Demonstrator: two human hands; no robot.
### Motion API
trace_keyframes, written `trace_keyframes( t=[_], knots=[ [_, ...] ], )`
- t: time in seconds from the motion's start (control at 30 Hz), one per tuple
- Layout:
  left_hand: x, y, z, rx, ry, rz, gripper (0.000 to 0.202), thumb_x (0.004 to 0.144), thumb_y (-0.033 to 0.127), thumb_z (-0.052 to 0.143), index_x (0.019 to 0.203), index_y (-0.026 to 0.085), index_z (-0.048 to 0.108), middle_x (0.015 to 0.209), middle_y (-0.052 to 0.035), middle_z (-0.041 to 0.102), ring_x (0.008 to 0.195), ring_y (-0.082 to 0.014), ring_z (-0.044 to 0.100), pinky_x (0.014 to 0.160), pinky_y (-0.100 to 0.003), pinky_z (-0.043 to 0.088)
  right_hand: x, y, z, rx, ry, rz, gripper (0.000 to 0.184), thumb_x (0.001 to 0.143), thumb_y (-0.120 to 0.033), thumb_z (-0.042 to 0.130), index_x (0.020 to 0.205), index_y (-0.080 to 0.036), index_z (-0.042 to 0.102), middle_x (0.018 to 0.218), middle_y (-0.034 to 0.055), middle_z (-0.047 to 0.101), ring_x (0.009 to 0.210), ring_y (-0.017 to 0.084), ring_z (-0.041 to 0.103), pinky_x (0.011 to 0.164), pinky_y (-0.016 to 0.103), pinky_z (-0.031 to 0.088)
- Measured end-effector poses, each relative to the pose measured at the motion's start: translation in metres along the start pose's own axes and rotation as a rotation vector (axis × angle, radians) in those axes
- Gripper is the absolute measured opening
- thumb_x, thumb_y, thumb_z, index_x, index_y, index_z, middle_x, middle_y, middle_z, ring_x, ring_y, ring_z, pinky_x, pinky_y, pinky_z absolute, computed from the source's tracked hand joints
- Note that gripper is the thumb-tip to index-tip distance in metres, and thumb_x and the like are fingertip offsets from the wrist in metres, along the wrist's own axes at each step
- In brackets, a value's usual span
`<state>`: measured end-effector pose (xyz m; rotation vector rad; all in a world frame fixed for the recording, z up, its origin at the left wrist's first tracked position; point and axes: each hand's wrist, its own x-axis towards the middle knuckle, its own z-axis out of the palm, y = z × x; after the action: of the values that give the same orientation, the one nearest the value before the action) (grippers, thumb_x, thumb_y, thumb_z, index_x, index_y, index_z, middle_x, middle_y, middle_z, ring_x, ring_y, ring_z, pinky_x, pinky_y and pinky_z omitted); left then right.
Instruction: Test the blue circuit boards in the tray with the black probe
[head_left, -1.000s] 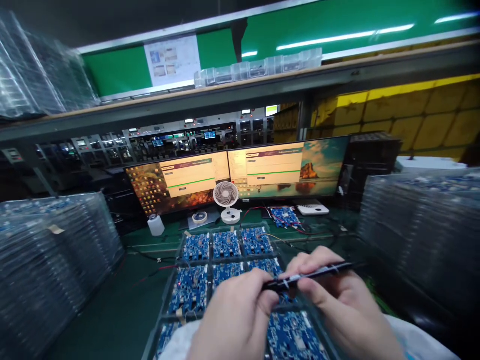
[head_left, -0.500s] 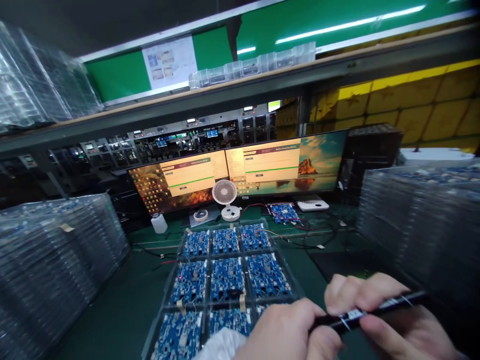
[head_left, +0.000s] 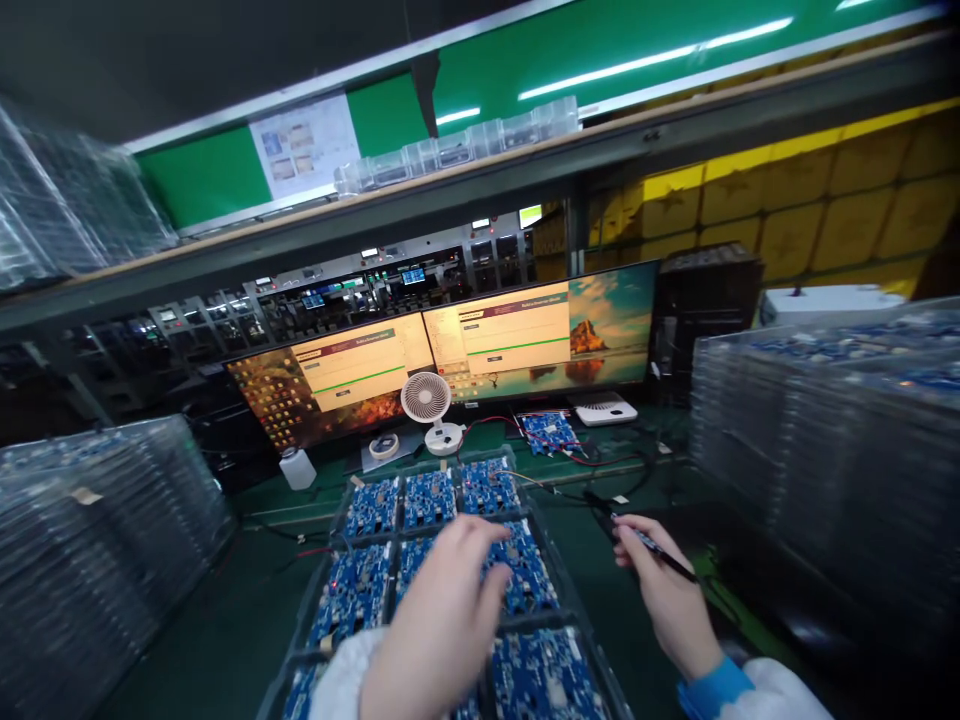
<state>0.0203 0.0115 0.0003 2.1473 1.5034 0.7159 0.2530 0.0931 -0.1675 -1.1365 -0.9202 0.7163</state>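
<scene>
This is a factory where people make electronic parts. A green work table holds a clear tray full of little blue circuit boards. Tall stacks of see-through trays with more boards stand on the left and on the right. Two computer screens sit at the far side, with a small white fan in front. Far behind are rows of machines with small lights.

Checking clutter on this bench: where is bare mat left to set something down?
Bare green mat lies between the left tray stack and the board tray. A narrower strip runs between that tray and the right hand. Behind the tray, cables, fan and bottle crowd it.
</scene>
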Motion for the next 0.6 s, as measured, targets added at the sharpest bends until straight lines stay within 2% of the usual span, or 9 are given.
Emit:
trace_keyframes(
  t=[0.13, 0.23, 0.33, 0.47, 0.6],
  knots=[
    [0.062, -0.045, -0.014, 0.181, 0.222, -0.019, 0.027, 0.088, 0.019, 0.043, 0.11, 0.017, 0.058, 0.113, -0.0097, 0.06, 0.11, -0.021, 0.055, 0.101, -0.036, 0.042, -0.008, 0.003, 0.008, -0.03, -0.116, 0.01, 0.046, 0.074, -0.063, 0.061, 0.088, -0.019, 0.065, 0.079, 0.0055, 0.065, 0.067, 0.018, 0.059, 0.061, 0.028, 0.052],
    [0.112, -0.086, -0.006, 0.285, 0.187, -0.108, 0.031, 0.083, 0.008, 0.043, 0.106, 0.014, 0.062, 0.113, -0.0127, 0.06, 0.109, -0.021, 0.057, 0.099, -0.032, 0.042, -0.012, 0.004, 0.01, -0.029, -0.197, -0.015, 0.045, 0.079, -0.063, 0.057, 0.09, -0.02, 0.063, 0.079, 0.0054, 0.065, 0.067, 0.018, 0.059, 0.063, 0.029, 0.052],
    [0.148, -0.124, 0.016, 0.326, 0.099, -0.206, 0.034, 0.077, 0.003, 0.047, 0.102, 0.014, 0.066, 0.117, -0.0144, 0.06, 0.112, -0.0226, 0.057, 0.099, -0.031, 0.041, -0.013, 0.006, 0.009, -0.03, -0.235, -0.037, 0.042, 0.084, -0.06, 0.054, 0.093, -0.02, 0.062, 0.077, 0.0048, 0.064, 0.065, 0.017, 0.057, 0.064, 0.029, 0.052],
    [0.172, -0.157, 0.045, 0.325, 0.04, -0.28, 0.037, 0.074, 0.001, 0.051, 0.105, 0.014, 0.066, 0.114, -0.0129, 0.065, 0.109, -0.023, 0.06, 0.097, -0.03, 0.043, -0.012, 0.007, 0.009, -0.039, -0.234, -0.051, 0.042, 0.086, -0.06, 0.05, 0.092, -0.02, 0.06, 0.077, 0.0046, 0.063, 0.063, 0.017, 0.057, 0.063, 0.029, 0.051],
    [0.193, -0.174, 0.061, 0.342, 0.063, -0.301, 0.039, 0.078, 0.004, 0.049, 0.113, 0.013, 0.062, 0.119, -0.0142, 0.063, 0.114, -0.0208, 0.058, 0.1, -0.027, 0.04, -0.014, 0.008, 0.011, -0.055, -0.26, -0.063, 0.043, 0.086, -0.061, 0.049, 0.091, -0.02, 0.06, 0.076, 0.0044, 0.062, 0.063, 0.017, 0.057, 0.061, 0.029, 0.051]
  ],
)
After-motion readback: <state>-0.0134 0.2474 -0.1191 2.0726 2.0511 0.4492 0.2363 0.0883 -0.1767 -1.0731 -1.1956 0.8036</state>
